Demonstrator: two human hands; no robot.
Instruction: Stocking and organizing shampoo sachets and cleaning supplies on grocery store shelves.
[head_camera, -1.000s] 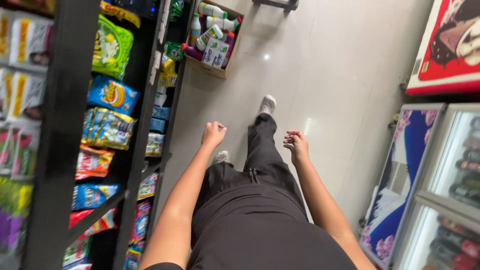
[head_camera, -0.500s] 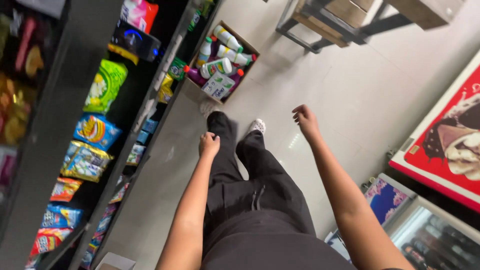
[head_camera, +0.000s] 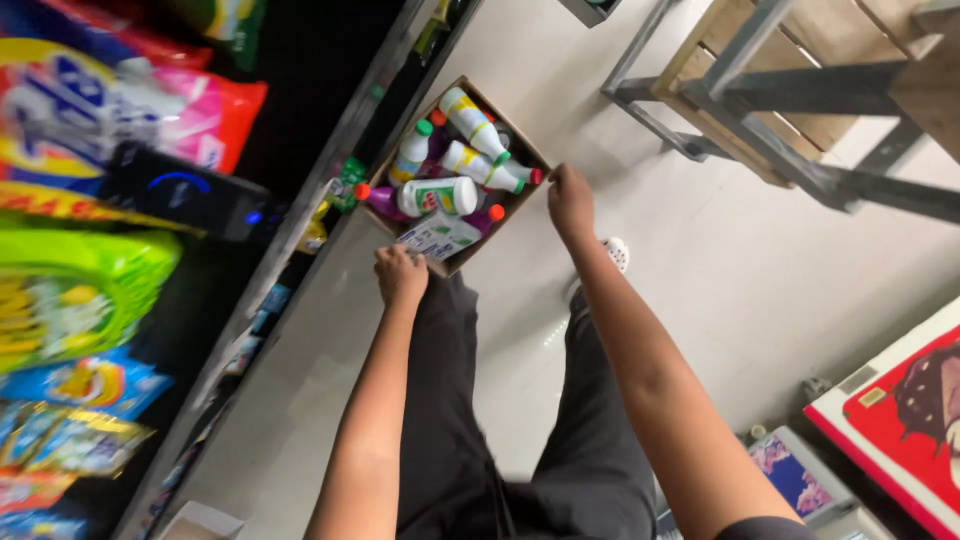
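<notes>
both hands moved forward to the cardboard box (head_camera: 455, 258) of bottles (head_camera: 437, 196): left hand (head_camera: 401, 276) and right hand (head_camera: 571, 201) curled on opposite edges; looks heavy, floppy-walled.

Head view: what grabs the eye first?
An open brown cardboard box of white plastic bottles with red and green caps sits on the pale floor beside the dark shelf. The left hand is at its near edge, the right hand at its right corner. Bright snack bags fill the shelf at left.
</notes>
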